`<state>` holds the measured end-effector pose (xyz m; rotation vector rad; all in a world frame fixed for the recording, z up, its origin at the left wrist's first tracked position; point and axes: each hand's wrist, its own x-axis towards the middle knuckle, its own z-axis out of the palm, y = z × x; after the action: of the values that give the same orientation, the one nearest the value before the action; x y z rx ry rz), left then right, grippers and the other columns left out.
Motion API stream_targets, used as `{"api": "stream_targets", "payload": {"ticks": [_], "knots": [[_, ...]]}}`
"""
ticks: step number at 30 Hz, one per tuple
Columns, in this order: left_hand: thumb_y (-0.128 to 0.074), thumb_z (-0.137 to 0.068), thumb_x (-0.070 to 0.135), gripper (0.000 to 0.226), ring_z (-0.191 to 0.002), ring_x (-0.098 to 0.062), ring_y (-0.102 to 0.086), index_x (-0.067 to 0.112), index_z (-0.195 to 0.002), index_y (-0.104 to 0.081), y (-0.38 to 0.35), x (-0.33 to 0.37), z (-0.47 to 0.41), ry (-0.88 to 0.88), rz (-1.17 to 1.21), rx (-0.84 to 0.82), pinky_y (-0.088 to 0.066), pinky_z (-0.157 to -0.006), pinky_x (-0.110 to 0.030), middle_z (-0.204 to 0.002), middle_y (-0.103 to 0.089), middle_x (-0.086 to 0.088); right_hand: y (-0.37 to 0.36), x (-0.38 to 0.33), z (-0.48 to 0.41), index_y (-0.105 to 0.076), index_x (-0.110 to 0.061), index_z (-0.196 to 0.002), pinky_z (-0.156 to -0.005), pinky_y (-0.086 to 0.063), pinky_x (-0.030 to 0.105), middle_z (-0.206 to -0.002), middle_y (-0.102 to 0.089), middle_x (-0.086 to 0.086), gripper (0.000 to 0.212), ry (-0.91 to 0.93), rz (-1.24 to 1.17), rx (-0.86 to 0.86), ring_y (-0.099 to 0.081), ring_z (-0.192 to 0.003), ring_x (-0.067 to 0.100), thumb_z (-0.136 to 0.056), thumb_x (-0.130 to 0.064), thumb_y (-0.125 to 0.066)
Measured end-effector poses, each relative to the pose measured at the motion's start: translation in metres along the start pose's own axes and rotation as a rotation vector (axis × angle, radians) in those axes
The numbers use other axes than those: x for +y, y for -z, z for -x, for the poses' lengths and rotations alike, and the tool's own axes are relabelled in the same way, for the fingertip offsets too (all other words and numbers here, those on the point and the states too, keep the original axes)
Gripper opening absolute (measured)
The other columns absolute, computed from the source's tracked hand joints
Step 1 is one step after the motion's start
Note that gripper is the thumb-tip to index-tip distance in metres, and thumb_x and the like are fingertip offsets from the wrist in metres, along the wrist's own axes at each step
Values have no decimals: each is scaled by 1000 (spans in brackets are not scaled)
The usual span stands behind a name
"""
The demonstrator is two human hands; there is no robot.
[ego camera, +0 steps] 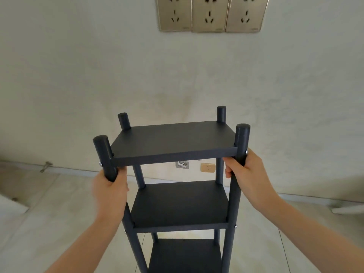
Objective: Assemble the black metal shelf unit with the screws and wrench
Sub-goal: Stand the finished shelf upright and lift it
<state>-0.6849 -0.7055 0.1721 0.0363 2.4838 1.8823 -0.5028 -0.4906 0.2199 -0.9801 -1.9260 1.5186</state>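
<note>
Both hands clamped tight: left hand point(110, 189) gripped the shelf unit's point(177, 142) near-left post point(105, 156), right hand point(246, 170) its near-right post point(241, 146).

Black shelf unit point(175, 142), seemingly gold sockets point(209, 13)

The black metal shelf unit point(234, 196) stands upright toward 6 o'clock of the view, seen from above. Three flat dark boards sit one below another: the top board point(173, 140), the middle board point(179, 203) and the lowest board point(187, 257), which the frame edge cuts off. Round posts point(221, 114) rise past the top board's corners at 10, 2, 4 and 8 o'clock. Silver screws point(100, 164) show on the near posts' outer sides at board level. The left hand point(110, 190) grips the 8 o'clock post and the right hand point(248, 170) the 4 o'clock post, just under the top board.
</note>
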Motion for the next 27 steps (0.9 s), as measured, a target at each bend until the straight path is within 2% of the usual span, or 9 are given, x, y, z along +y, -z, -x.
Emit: {"api": "stream_targets", "payload": {"ticks": [3, 6, 10, 13, 16, 22, 25, 27], "knots": [[-61, -97, 16, 32, -52, -19, -47, 9, -68, -50, 35, 59, 0, 54, -6, 0, -42, -58, -33, -53, -49, -2, 0, -61, 9, -54, -4, -91, -51, -42, 10, -68, -55, 10, 8, -40, 24, -30, -52, -60, 15, -97, -9, -55], [-55, -93, 1, 24, -55, -20, -48, 4, -70, -52, 75, 112, -1, 135, -63, 11, -37, -57, -27, -60, -51, -7, -4, -119, 22, -56, -2, -99, -58, -43, 13, -76, -59, 13, 6, -109, 72, -68, -55, -66, 17, -97, -8, -55], [-53, -87, -6, 18, -57, -25, -44, -6, -69, -53, 135, 166, 4, 247, -136, -26, -35, -56, -29, -63, -51, -14, -14, -187, 44, -57, -7, -99, -55, -45, 8, -77, -60, 2, 7, -174, 75, -100, -58, -70, 12, -94, -2, -57], [-57, -84, -6, 14, -57, -24, -42, -10, -71, -55, 177, 192, 7, 311, -179, -36, -34, -55, -29, -63, -50, -13, -27, -225, 63, -58, -11, -99, -57, -44, 9, -81, -62, -1, 14, -222, 38, -113, -59, -76, 11, -91, 1, -60], [-62, -89, -3, 23, -57, -22, -46, 7, -68, -61, 212, 206, 7, 360, -186, -17, -36, -54, -27, -62, -53, -6, -47, -247, 80, -59, -13, -105, -65, -43, 17, -89, -65, 0, 15, -267, 41, -126, -60, -82, 11, -93, -5, -62], [-64, -96, 9, 4, -58, -16, -43, 12, -95, -65, 268, 199, -1, 465, -157, 17, -37, -53, -28, -66, -50, 0, -96, -262, 106, -62, -17, -103, -68, -45, 20, -90, -67, -2, 15, -335, 39, -173, -62, -83, 12, -93, -7, -63], [-66, -96, 12, 7, -70, -17, -54, 15, -101, -63, 295, 195, -7, 498, -127, 26, -45, -68, -33, -79, -60, -1, -123, -267, 112, -60, -16, -105, -75, -46, 24, -89, -64, -7, 18, -335, 43, -213, -59, -83, 11, -92, -4, -61], [-67, -95, 11, 9, -80, -19, -58, 19, -96, -62, 311, 195, -10, 525, -84, 30, -45, -81, -40, -85, -63, 0, -140, -272, 113, -58, -14, -106, -76, -45, 26, -86, -60, -8, 17, -317, 43, -220, -56, -81, 9, -93, -3, -60]]}}
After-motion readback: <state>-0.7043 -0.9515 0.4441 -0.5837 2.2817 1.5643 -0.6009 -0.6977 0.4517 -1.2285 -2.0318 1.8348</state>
